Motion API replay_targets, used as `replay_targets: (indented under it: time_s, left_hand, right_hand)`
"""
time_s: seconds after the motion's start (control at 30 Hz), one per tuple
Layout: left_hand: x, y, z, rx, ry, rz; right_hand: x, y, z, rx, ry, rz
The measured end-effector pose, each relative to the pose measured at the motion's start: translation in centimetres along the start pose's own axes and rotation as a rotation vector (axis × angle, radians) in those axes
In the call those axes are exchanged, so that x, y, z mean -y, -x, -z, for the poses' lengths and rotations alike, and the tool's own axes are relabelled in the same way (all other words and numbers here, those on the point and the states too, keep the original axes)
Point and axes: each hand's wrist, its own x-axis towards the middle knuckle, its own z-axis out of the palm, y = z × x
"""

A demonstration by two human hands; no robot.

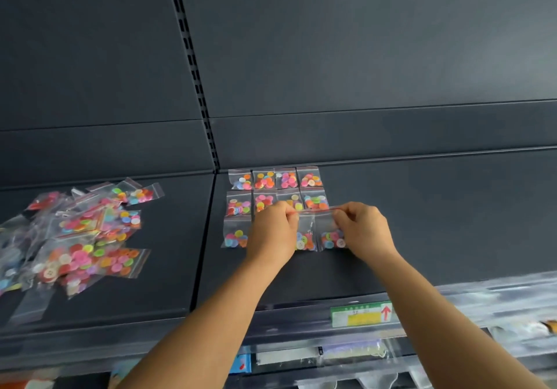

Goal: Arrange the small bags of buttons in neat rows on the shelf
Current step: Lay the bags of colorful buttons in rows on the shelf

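Two small bags (pixel 316 232) are held by their sealed top edges, the fingers (pixel 291 215) of the left hand (pixel 272 232) and of the right hand (pixel 363 230) pinched on them, apparently so they can be squared against the third row. Beyond the fingertips, two finished rows (pixel 275 189) lie on the shelf (pixel 422 223). Well left of the left hand, the unsorted pile (pixel 81 238) is kept apart.

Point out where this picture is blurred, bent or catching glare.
Head view: the loose pile of button bags at left is smeared with blur; the shelf edges bow from the wide-angle lens; clear sleeves below the price tag wash out in glare; the arranged bags and both hands stay fairly sharp.
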Motion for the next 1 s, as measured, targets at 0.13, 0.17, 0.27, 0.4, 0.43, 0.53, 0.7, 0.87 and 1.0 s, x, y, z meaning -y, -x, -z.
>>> replay_targets:
  time_s: [0.13, 0.17, 0.27, 0.4, 0.43, 0.53, 0.7, 0.87, 1.0]
  left_hand:
    - [0.2, 0.1, -0.1, -0.051, -0.254, -0.067]
    - [0.3, 0.4, -0.1, -0.048, -0.292, -0.112]
    - [0.5, 1.2, -0.3, 0.055, -0.339, -0.294]
    - [0.9, 1.9, -0.8, 0.132, -0.347, -0.341]
    - [1.0, 1.8, -0.8, 0.131, -0.338, -0.336]
    - [1.3, 1.6, -0.5, 0.127, -0.302, -0.330]
    - [1.0, 1.5, -0.4, 0.131, -0.299, -0.340]
    - [0.9, 1.3, -0.5, 0.146, -0.298, -0.332]
    - [0.8, 1.4, 0.0, 0.148, -0.340, -0.329]
  right_hand:
    - [-0.3, -0.3, 0.0, 0.011, 0.146, 0.104]
    - [-0.4, -0.3, 0.2, 0.021, 0.181, 0.153]
    - [-0.9, 0.1, 0.4, 0.172, 0.289, 0.324]
    - [-1.4, 0.5, 0.0, 0.220, 0.308, 0.399]
    - [-1.3, 0.4, 0.0, 0.207, 0.310, 0.391]
    - [-1.0, 0.3, 0.0, 0.186, 0.326, 0.382]
    - [-0.7, 0.3, -0.2, 0.175, 0.323, 0.382]
    - [-0.4, 0.2, -0.3, 0.175, 0.332, 0.377]
    - [0.1, 0.4, -0.2, 0.185, 0.394, 0.385]
